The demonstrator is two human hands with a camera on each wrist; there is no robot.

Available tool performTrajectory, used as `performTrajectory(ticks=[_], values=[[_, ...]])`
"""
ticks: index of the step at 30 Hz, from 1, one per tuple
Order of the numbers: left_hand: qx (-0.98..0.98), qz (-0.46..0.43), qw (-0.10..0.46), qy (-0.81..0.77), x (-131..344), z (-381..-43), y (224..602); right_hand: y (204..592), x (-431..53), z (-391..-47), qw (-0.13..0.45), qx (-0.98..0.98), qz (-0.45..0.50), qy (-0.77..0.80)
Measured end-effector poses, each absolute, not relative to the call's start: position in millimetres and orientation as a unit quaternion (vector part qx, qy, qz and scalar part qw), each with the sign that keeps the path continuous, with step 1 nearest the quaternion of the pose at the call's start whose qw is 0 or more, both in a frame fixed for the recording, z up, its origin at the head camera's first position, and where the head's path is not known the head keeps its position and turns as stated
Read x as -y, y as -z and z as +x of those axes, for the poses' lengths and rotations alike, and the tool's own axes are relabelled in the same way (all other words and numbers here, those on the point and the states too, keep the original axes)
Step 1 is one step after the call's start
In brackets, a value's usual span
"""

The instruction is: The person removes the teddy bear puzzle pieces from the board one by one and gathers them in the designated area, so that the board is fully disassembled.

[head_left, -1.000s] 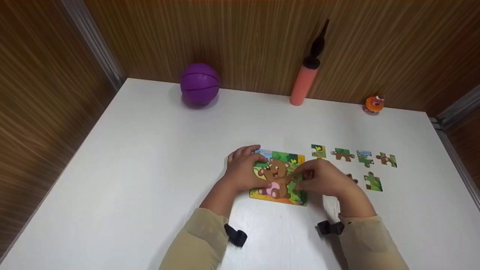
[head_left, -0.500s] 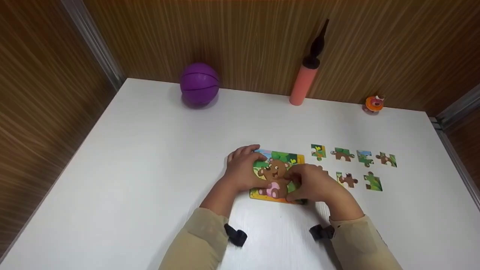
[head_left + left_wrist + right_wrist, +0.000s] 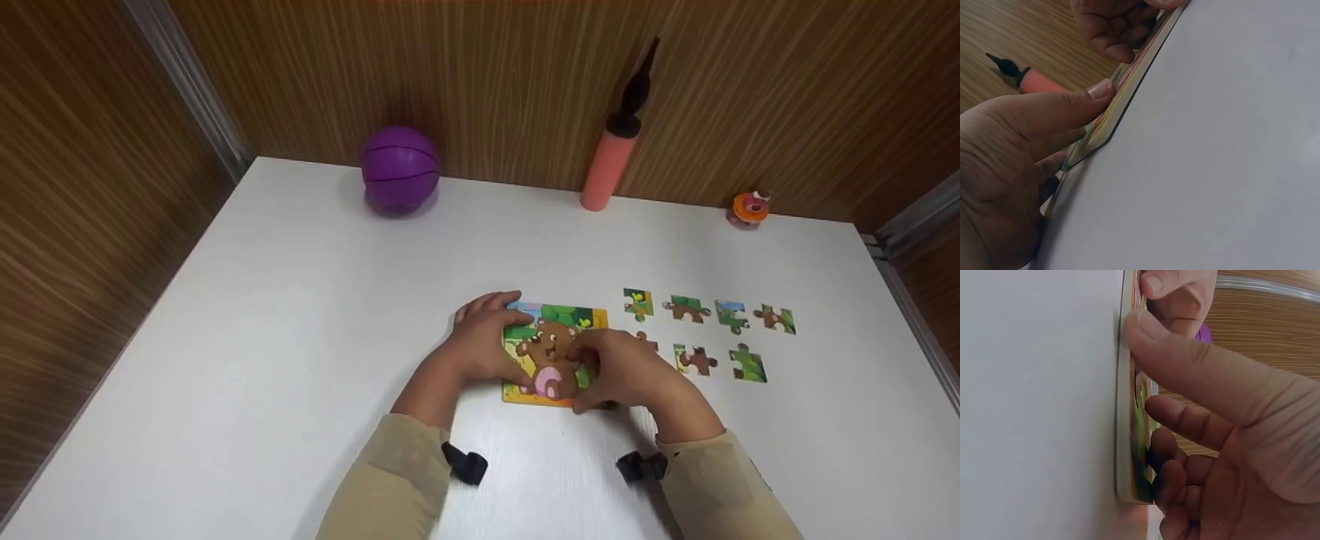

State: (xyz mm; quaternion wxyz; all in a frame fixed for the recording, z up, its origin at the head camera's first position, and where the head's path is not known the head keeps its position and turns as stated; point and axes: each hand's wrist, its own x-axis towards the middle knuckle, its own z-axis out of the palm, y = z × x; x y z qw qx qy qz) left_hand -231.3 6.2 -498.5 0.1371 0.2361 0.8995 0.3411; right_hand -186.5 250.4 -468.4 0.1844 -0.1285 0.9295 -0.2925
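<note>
A puzzle board [image 3: 551, 354] printed with a brown bear lies flat on the white table. My left hand [image 3: 484, 341] holds its left side, thumb [image 3: 1078, 107] on the picture near the front-left corner, the other fingers along the left and far edges. On the board's right half, my right hand [image 3: 622, 367] has curled fingers [image 3: 1165, 444] over the picture. Its thumb [image 3: 1157, 332] touches the near edge. Part of the board's right side is hidden under this hand; I cannot tell whether a loose piece lies there. Puzzle pieces [image 3: 697, 360] rest to the right, one partly covered.
Several loose puzzle pieces [image 3: 688, 308] form two rows right of the board. At the back stand a purple ball [image 3: 400, 169], a pink hand pump [image 3: 609, 169] with a black nozzle and a small orange toy figure [image 3: 750, 208]. A wood-grain panel [image 3: 487, 82] rises behind the table.
My right hand has moved left and nearer over the board, uncovering pieces on the right; its thumb has come to the near edge. The board has shifted slightly, and my left thumb has slid slightly nearer.
</note>
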Motion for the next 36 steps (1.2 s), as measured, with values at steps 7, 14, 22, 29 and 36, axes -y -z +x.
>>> performTrajectory(ticks=[7, 14, 22, 29, 36], values=[[-0.893, 0.245, 0.149, -0.346, -4, -233, 496, 470, -249, -187, 0.19, -0.925, -0.13, 0.303], [-0.896, 0.243, 0.148, -0.342, -4, -233, 498, 469, -247, -187, 0.195, -0.925, -0.126, 0.301], [-0.898, 0.238, 0.148, -0.338, -4, -232, 500, 468, -248, -186, 0.197, -0.921, -0.13, 0.311], [-0.897, 0.241, 0.147, -0.339, -5, -232, 501, 469, -254, -187, 0.2, -0.908, -0.151, 0.336], [-0.899, 0.241, 0.145, -0.337, -5, -233, 502, 469, -258, -188, 0.193, -0.905, -0.176, 0.336]])
